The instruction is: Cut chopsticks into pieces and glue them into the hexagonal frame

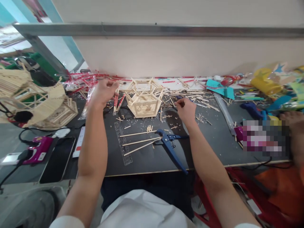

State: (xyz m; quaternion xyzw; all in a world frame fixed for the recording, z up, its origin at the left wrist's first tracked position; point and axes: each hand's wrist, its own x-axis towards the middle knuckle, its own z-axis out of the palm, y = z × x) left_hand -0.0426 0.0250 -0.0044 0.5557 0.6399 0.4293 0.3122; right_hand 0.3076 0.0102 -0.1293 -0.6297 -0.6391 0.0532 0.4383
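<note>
A small openwork basket-like frame of pale wooden sticks [144, 106] stands on the dark tabletop between my hands. My left hand [105, 91] is curled to the left of it, above red-and-white strips [115, 103]; what its fingers hold, if anything, is hidden. On the other side, my right hand [186, 110] is closed in a pinch close to loose sticks; I cannot make out what is in it. Nearer me lies a blue-handled pipe cutter [169, 148]. Three thin sticks [140, 143] fan out from its head to a clear ruler [123, 144].
A larger stick structure [51, 107] stands at left, near a black phone [58, 160] and a magenta power strip [41, 148]. Loose sticks [199, 98] litter the back. A blue glue gun [252, 110] and another person's limb [295, 126] are at right. A wall [185, 57] rises behind.
</note>
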